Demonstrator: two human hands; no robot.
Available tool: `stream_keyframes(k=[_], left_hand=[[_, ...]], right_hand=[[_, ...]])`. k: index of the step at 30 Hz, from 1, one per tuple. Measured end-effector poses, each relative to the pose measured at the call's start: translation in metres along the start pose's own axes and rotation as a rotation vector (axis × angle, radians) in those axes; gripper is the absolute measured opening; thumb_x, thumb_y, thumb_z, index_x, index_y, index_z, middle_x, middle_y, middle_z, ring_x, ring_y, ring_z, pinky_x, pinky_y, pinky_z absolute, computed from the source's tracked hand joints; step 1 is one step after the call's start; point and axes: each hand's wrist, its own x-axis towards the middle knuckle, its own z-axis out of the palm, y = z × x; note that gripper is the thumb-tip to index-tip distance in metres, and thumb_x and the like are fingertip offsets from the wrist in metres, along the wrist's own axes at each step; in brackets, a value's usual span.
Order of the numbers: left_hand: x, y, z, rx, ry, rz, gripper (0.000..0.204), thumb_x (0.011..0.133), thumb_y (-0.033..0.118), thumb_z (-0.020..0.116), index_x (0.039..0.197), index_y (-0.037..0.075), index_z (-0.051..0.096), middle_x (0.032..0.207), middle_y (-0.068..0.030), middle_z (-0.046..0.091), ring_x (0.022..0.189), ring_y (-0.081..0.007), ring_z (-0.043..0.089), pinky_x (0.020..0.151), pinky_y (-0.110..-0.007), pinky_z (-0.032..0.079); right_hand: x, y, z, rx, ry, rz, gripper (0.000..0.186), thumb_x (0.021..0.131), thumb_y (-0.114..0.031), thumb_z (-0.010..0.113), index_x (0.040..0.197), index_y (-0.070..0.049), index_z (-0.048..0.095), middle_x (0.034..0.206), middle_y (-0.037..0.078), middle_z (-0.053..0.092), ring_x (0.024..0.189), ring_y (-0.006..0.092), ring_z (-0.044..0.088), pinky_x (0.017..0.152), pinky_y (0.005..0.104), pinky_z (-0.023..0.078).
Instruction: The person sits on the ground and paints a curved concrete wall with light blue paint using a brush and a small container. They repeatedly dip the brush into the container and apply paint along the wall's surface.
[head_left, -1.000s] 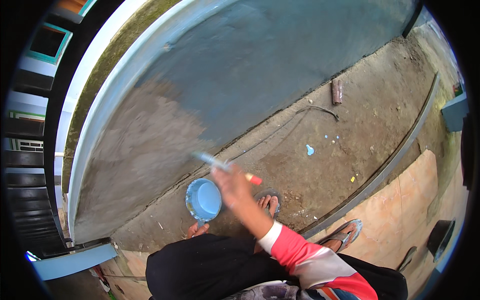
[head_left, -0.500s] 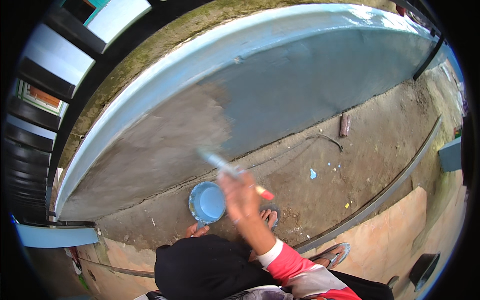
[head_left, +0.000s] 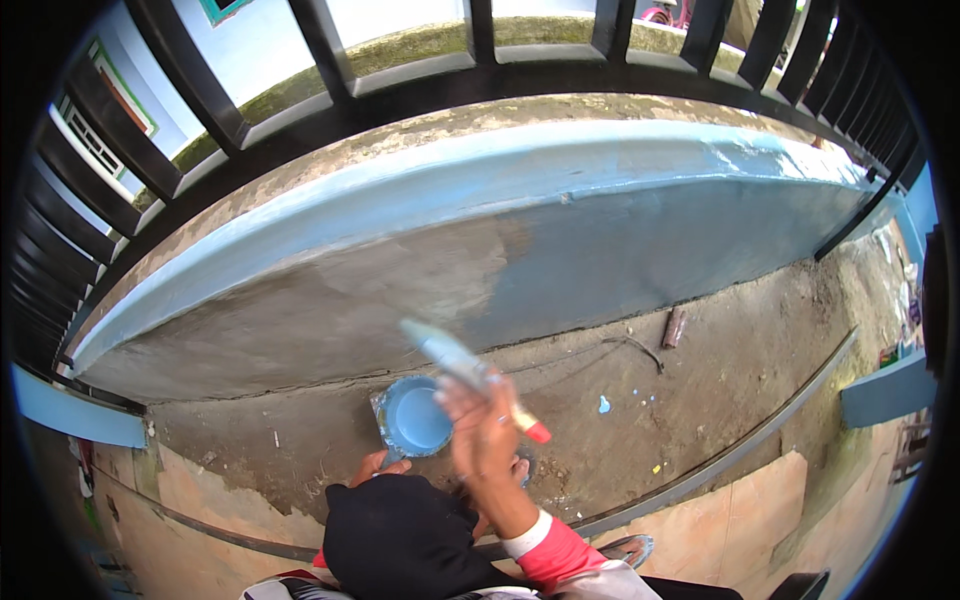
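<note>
My right hand (head_left: 484,428) is closed around a paintbrush (head_left: 445,355), blurred by motion. Its bristles are coated in light blue, and the pale handle ends in a red tip. The bristles point toward the low wall (head_left: 350,310), whose left part is bare grey-brown and right part blue-grey. I cannot tell whether they touch it. Lower left, my left hand (head_left: 378,467) grips the handle of a blue dipper (head_left: 418,416) holding light blue paint. The dipper is at the wall's foot, just left of my right hand. Dark cloth hides part of my left arm.
A black metal railing (head_left: 420,85) runs above the wall's light blue ledge (head_left: 400,200). On the dirt ground lie a brownish cylinder (head_left: 674,328), a dark cord (head_left: 640,348) and blue paint spots (head_left: 604,404). A long grey strip (head_left: 740,430) edges the tiles (head_left: 740,510).
The view has tilted up, showing more of the railing. My right hand still holds the brush, still blurred, over nearly the same spot. The dipper stays in my left hand.
</note>
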Motion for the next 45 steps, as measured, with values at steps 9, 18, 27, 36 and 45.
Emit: stream_keyframes(k=[9, 18, 27, 36, 45], left_hand=[[0.007, 0.014, 0.017, -0.043, 0.002, 0.089, 0.023, 0.087, 0.017, 0.074, 0.106, 0.004, 0.069, 0.078, 0.0004, 0.065, 0.072, -0.0102, 0.063, 0.064, -0.029, 0.047], [0.001, 0.028, 0.035, -0.061, -0.05, 0.117, 0.025, 0.094, 0.025, 0.069, 0.098, 0.0, 0.069, 0.08, 0.0003, 0.067, 0.073, -0.006, 0.06, 0.065, -0.028, 0.048], [0.01, 0.017, 0.036, 0.035, -0.032, 0.177, 0.028, 0.094, 0.027, 0.069, 0.098, -0.001, 0.07, 0.08, -0.0004, 0.068, 0.075, -0.0065, 0.061, 0.066, -0.028, 0.049], [-0.001, 0.034, 0.044, 0.111, -0.018, 0.204, 0.03, 0.094, 0.027, 0.069, 0.098, -0.002, 0.07, 0.083, -0.0026, 0.07, 0.079, -0.0076, 0.063, 0.069, -0.029, 0.05], [-0.029, 0.071, 0.077, -0.068, 0.078, 0.197, 0.03, 0.096, 0.028, 0.067, 0.103, -0.002, 0.069, 0.083, -0.0033, 0.07, 0.079, -0.0081, 0.063, 0.07, -0.029, 0.05]], right_hand=[[0.028, -0.08, 0.056, -0.264, -0.031, -1.006, 0.03, 0.106, -0.03, 0.044, 0.115, -0.003, 0.052, 0.114, 0.02, 0.065, 0.107, 0.0291, 0.067, 0.093, 0.0432, 0.057], [0.0, -0.032, -0.032, -0.957, -0.801, -1.041, 0.035, 0.089, -0.011, 0.063, 0.117, 0.006, 0.053, 0.087, 0.016, 0.064, 0.075, 0.019, 0.063, 0.066, 0.0314, 0.051], [0.053, -0.123, 0.056, -1.156, -1.082, -1.439, 0.034, 0.074, 0.006, 0.071, 0.107, 0.003, 0.065, 0.096, 0.022, 0.071, 0.082, 0.0353, 0.072, 0.076, 0.0388, 0.059], [0.043, -0.163, 0.023, -0.969, 0.132, -1.628, 0.028, 0.092, 0.006, 0.061, 0.119, 0.013, 0.061, 0.111, 0.025, 0.068, 0.095, 0.0266, 0.069, 0.087, 0.0379, 0.056], [0.013, -0.023, 0.042, -1.26, -1.05, -1.403, 0.031, 0.078, -0.005, 0.074, 0.109, -0.006, 0.073, 0.111, 0.018, 0.071, 0.103, 0.0332, 0.071, 0.08, 0.0402, 0.059]])
